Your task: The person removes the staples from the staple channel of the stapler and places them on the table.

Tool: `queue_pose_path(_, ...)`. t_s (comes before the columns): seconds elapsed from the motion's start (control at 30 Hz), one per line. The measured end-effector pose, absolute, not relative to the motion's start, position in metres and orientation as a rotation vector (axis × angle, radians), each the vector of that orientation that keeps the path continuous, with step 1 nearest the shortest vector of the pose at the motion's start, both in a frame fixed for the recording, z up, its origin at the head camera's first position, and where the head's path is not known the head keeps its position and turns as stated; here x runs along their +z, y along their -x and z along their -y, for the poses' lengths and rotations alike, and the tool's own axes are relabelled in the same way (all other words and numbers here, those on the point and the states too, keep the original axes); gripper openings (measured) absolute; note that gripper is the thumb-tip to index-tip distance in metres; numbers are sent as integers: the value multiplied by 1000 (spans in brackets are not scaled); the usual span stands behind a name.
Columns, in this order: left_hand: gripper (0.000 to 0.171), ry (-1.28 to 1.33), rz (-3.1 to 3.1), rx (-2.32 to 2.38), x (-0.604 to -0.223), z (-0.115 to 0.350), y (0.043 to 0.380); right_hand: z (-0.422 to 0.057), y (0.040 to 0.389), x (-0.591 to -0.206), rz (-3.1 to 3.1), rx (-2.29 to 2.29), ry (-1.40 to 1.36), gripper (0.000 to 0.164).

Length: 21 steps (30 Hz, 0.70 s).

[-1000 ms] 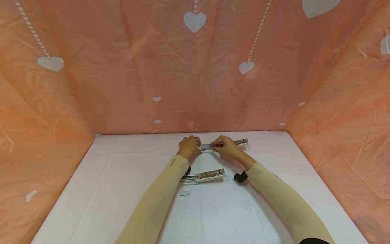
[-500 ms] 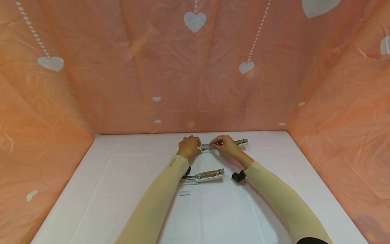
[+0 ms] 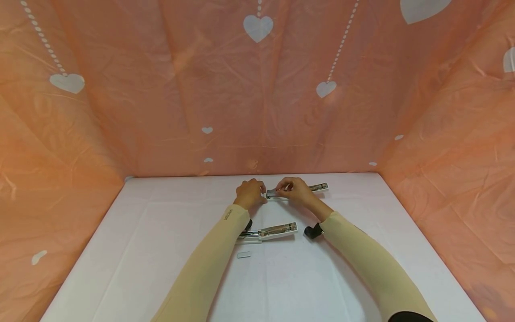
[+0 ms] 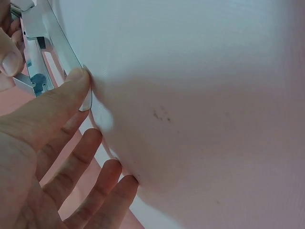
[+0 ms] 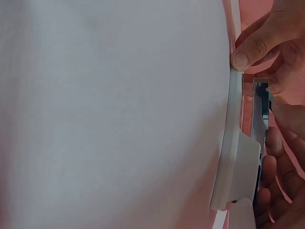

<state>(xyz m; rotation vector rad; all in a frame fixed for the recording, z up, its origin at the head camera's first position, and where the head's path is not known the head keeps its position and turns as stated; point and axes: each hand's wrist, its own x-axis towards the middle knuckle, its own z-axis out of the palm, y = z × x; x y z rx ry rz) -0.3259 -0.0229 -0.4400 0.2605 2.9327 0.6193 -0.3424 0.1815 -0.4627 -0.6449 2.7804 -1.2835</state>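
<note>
A white stapler [image 3: 319, 187] lies opened on the far part of the table, its top arm swung back to the right. My left hand [image 3: 249, 193] pinches the front end of its base [image 4: 86, 98] between thumb and fingers. My right hand [image 3: 297, 191] is over the metal magazine [image 5: 260, 107], thumb and fingers pinching a small silver piece [image 4: 24, 83] that looks like a strip of staples; the fingers partly hide it. A second opened stapler [image 3: 277, 230] lies nearer, its left end hidden by my left sleeve.
A loose strip of staples [image 3: 243, 255] lies on the white table [image 3: 306, 286], in front of the nearer stapler. Orange sheeting [image 3: 257, 112] with pale hearts encloses the back and sides. Black wrist cameras [image 3: 313, 231] hang under both forearms.
My right hand has shifted slightly left along the far stapler, covering more of the grey piece at the magazine. My left hand has stayed in place.
</note>
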Motion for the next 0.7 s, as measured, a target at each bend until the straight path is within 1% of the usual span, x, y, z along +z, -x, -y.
queue_pose_path(0.33, 29, -255, -2934, 613, -441, 22, 327, -179, 343, -465, -2787, -1327, 636, 7)
queue_pose_path(0.57, 30, -250, -2925, 610, -440, 22, 327, -178, 343, -468, -2789, -1369, 666, 22)
queue_pose_path(0.7, 29, -250, -2928, 600, -440, 22, 327, -179, 343, -469, -2810, -1329, 700, 18)
